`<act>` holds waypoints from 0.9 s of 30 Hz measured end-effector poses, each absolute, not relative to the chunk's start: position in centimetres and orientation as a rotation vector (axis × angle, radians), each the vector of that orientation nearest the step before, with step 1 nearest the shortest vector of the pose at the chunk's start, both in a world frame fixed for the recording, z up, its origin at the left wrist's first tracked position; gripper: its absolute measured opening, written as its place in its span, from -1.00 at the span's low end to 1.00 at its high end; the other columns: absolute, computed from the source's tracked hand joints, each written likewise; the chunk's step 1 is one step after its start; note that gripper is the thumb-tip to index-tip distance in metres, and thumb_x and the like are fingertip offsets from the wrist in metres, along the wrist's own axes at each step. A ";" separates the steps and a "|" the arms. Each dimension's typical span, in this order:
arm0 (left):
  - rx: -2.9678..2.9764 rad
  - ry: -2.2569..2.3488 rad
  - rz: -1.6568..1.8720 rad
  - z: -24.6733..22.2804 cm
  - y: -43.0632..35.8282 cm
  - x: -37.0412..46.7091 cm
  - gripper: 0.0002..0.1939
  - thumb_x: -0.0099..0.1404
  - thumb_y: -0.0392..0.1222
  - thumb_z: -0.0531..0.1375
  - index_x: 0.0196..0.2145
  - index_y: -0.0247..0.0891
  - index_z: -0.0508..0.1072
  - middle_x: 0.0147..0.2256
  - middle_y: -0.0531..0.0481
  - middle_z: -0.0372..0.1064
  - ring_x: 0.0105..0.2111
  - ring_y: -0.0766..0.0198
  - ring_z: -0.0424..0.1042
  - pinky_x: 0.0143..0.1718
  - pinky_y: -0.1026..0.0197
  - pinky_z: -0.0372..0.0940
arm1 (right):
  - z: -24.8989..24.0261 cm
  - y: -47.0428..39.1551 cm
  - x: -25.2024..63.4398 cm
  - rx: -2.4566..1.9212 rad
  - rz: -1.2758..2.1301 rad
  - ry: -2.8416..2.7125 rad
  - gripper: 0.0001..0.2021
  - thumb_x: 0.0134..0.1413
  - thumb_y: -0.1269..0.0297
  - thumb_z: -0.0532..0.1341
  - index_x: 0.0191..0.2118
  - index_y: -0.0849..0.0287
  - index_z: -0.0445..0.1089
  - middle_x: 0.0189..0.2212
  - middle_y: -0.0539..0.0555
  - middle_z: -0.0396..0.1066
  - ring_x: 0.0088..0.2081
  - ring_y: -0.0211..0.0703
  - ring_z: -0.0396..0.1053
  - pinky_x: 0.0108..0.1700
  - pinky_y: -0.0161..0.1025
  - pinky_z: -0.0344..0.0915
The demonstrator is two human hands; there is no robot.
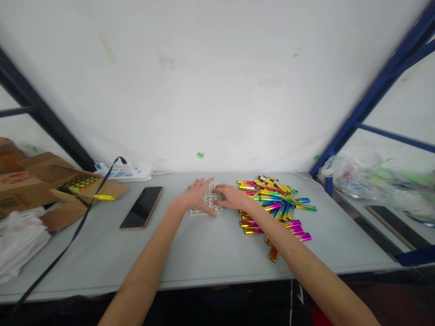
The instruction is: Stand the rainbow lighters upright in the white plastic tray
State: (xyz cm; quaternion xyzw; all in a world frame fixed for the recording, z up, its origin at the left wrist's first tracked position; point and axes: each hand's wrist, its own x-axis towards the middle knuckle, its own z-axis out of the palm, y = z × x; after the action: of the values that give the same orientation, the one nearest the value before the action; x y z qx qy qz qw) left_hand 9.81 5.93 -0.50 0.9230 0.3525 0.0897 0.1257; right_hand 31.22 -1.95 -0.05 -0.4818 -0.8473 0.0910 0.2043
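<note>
A small white tray (208, 195) with a grid of little cells lies on the grey table, partly hidden under both hands. Across its left side my left hand (195, 198) is spread, with the fingers toward the back and the thumb over the front part. From the right, my right hand (229, 197) curls its bent fingers and thumb onto the tray's right side; whether anything small sits under the fingertips I cannot make out. Just beyond my right wrist is a loose pile of slim, shiny, multicoloured pieces (282, 199) that look like lighters, partly covered by my forearm.
On the left, a black phone (142, 208) lies near an open cardboard box (73, 199) of yellow-topped pieces. A black strap (76, 233) crosses there, beside white plastic bags (22, 240). A power strip (125, 172) is against the wall. Blue frame posts (370, 99) and plastic bags (384, 181) stand right.
</note>
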 end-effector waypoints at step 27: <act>2.711 0.853 0.458 -3.4 2.2 10.4 0.36 -0.06 0.48 0.43 0.48 -0.30 0.07 0.41 -0.52 0.05 0.45 -0.47 0.00 0.43 -0.45 -0.03 | 0.5 -6.0 33.1 -1.370 0.268 -2.278 -0.64 0.28 0.22 0.39 0.14 0.18 0.55 0.20 0.25 0.48 0.25 0.07 0.44 0.33 -0.01 0.36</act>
State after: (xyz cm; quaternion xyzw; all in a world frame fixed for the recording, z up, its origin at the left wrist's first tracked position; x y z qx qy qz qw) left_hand 10.43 2.20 -3.36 0.9336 0.2938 0.1578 0.1311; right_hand 33.11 -5.96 0.48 -0.4987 -0.8292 0.0976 0.2330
